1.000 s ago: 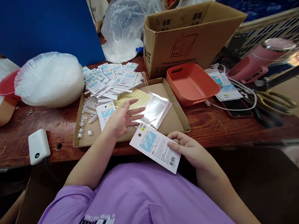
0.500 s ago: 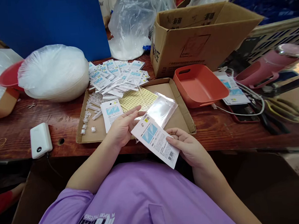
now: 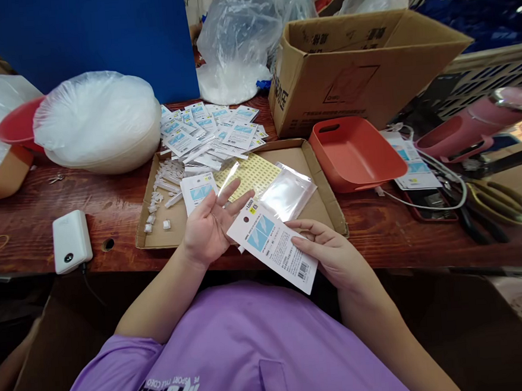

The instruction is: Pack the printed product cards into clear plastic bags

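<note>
— What is on the brown table (image 3: 38, 205)?

— A flat tray (image 3: 309, 207) with clear bags (image 3: 289, 192), a yellow sheet (image 3: 250, 173) and a pile of cards (image 3: 207, 131). An orange bin (image 3: 351, 153) and a big box (image 3: 359, 63) sit behind it.

— What does the right hand (image 3: 332, 253) do?

— It holds a white card (image 3: 273, 245) by its lower end, just in front of the tray — thumb on top.

— And the left hand (image 3: 209, 223)?

— It is open, palm up, holding nothing. Its fingertips touch the card's top edge.
</note>
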Tool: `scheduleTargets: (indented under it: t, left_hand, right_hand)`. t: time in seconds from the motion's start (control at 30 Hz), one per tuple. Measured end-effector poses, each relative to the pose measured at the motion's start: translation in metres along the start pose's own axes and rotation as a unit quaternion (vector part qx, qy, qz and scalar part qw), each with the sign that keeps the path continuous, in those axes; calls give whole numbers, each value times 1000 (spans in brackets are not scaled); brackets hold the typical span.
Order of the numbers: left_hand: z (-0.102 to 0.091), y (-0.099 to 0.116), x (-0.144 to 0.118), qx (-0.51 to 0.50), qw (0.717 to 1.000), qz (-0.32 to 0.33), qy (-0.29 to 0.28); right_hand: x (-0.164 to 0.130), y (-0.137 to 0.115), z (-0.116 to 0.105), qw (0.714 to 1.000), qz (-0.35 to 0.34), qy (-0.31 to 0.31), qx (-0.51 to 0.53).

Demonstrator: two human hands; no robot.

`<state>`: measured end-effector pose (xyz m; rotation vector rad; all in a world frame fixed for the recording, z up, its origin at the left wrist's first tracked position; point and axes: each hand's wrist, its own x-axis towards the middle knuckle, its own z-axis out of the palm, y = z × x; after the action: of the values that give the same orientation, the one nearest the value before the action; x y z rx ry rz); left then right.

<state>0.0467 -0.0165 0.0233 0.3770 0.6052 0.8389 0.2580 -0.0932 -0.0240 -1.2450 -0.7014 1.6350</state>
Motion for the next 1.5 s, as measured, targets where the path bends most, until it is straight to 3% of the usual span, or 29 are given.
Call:
scheduleTargets:
  t: [0.2,0.43,0.53,0.6,0.67,0.77,0.9,1.0,1.07,1.2,1.37,1.5]
  left_hand:
    - [-12,2,-8,10,999,15,-35]
    - [-3,-12,-6,-18,992,117,33]
    - [-4,-10,-7,-14,991,125,51]
    - [-9,-4,-8,-9,994,101,49]
    - [-16,2,-11,-8,997,67,44]
    - [-25,9,-14,-16,999,13,48]
    - [-31,9,-17,-31,998,-52,32]
    - [-35,10,-19,-39,997,-64,16]
    - [-39,11,-20,-41,998,-51,13]
    - [-44,15,-28,-34,999,-33,11]
    - [-45,16,-40,-12,999,27,12]
    - [-49,13,-45,40,998,51,-22]
  right_hand:
    - [8,1,18,998,-46,30,3]
    - [14,9,59,985,-158,65,-40]
    - [19,8,64,980,-181,38,-79]
    - [19,8,58,974,-196,-13,-117]
    - [17,9,48,955,-223,-69,-181]
    - [14,9,35,906,-274,-125,-298]
    - [15,1,32,854,-303,-188,-379]
    - [20,-6,35,811,-314,-250,-425]
    - [24,-8,38,800,-325,-249,-439]
    - [28,-4,52,822,-320,-211,-421]
    - [30,4,80,906,-269,-161,-285]
    - [33,6,100,942,-215,-115,-230]
